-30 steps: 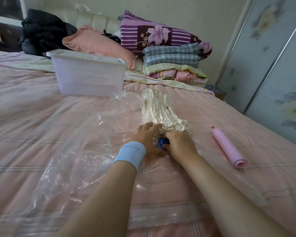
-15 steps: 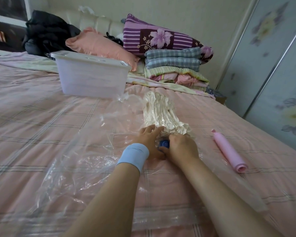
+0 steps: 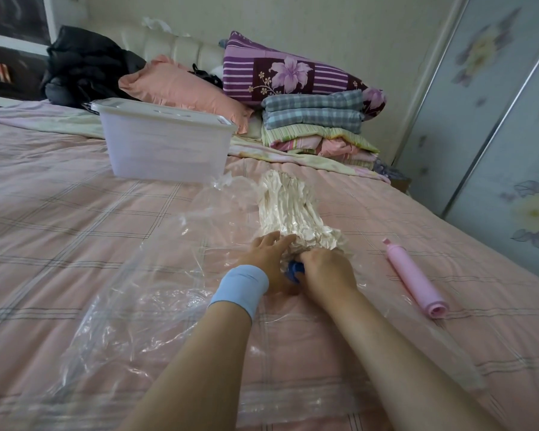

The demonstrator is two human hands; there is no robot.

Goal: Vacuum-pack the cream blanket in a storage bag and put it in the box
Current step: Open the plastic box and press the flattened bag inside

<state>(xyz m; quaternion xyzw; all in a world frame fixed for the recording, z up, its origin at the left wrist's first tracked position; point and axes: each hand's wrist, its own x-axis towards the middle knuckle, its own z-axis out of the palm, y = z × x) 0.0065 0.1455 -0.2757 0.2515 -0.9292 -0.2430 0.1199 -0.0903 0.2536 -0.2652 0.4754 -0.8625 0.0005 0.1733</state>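
If the zip strip [image 3: 308, 399] at the near end of the storage bag [image 3: 122, 331] has a gap, air can creep back in and the bag gets fat again. Past it, both hands meet at the blue cap [image 3: 294, 270] on the bag. The left hand [image 3: 269, 259] lies flat with straight fingers, pressing the plastic next to the cap. The right hand [image 3: 327, 272] curls its fingers around the cap and grips it. I think the cap is being closed. If it goes on crooked or loose, air leaks there too. Just beyond the hands, the cream blanket [image 3: 293, 213] sits inside the bag, squashed thin and wrinkly. A hard pull could tear the plastic. The pink pump [image 3: 413, 276] lies on the bed [image 3: 59, 213] to the right, apart from the hands. Farther back stands the box [image 3: 165, 150], with its lid [image 3: 162, 115] on. A puffed-up blanket may not fit inside.
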